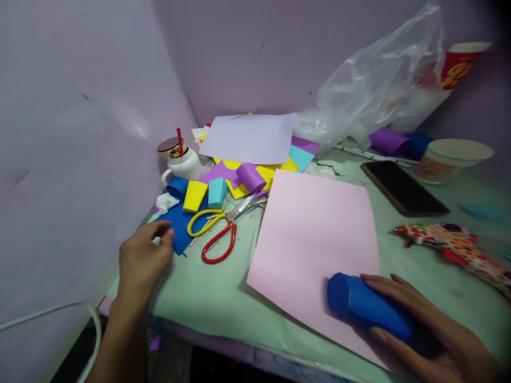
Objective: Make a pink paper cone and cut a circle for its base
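Observation:
My right hand [431,324] is wrapped round a blue paper tube [371,306] with a flat-sided closed end. The tube lies on its side over the near right corner of a pink paper sheet [315,239]. At the left, my left hand [146,252] has its thumb and index finger curled with a small gap between them, beside a dark blue paper piece [179,229]; I see nothing held. Scissors [217,231] with one yellow and one red handle lie to its right. Small yellow [195,196] and light blue paper cups [217,192] stand behind them.
A white mug [186,166] stands by the left wall. Coloured paper lies under a pale sheet [251,138] at the back. On the right are a phone [405,187], a paper cup [443,159], a patterned pouch [451,244] and a clear plastic bag [371,85].

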`<state>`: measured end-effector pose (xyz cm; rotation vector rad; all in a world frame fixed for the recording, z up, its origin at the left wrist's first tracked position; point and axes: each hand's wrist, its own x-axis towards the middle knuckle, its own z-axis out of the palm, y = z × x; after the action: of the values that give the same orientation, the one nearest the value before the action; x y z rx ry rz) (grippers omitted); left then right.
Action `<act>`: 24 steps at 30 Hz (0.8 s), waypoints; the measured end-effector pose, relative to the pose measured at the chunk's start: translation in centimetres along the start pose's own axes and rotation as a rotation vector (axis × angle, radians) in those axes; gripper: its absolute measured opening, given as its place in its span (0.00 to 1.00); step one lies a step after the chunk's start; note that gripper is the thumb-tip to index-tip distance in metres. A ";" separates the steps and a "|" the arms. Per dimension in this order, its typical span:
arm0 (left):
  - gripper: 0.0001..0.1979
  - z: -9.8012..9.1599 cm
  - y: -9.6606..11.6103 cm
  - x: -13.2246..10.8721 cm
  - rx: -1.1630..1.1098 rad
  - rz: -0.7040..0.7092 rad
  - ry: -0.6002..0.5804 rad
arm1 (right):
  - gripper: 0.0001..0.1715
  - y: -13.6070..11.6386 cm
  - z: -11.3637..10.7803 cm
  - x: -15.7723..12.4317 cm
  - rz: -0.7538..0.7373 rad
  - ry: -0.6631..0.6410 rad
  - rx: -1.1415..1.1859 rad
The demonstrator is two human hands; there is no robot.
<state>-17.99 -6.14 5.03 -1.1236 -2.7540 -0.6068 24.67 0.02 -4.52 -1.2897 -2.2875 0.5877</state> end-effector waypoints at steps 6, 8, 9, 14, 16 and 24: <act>0.16 0.7 0.5 0.2 0.047 0.188 -0.147 | 0.34 0.0 0.1 0.1 0.000 0.010 0.000; 0.17 1.4 1.9 0.0 0.044 0.330 -0.260 | 0.33 -0.8 -0.3 0.5 -0.014 0.035 0.001; 0.19 1.8 2.6 -0.1 0.070 0.399 -0.303 | 0.31 -1.1 -0.5 0.7 -0.034 0.041 0.005; 0.26 2.7 4.7 -0.3 0.328 0.575 -0.365 | 0.30 -2.3 -1.5 1.7 -0.137 0.003 0.069; 0.27 2.9 4.8 -0.3 0.337 0.598 -0.381 | 0.30 -2.4 -1.5 1.8 -0.134 -0.003 0.078; 0.21 2.9 3.9 -0.5 0.332 0.605 -0.346 | 0.31 -1.9 -1.1 1.4 -0.091 -0.010 0.095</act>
<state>-14.74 -2.79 3.55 -1.9755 -2.4007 0.1230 23.37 0.55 -2.31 -1.1349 -2.2832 0.6636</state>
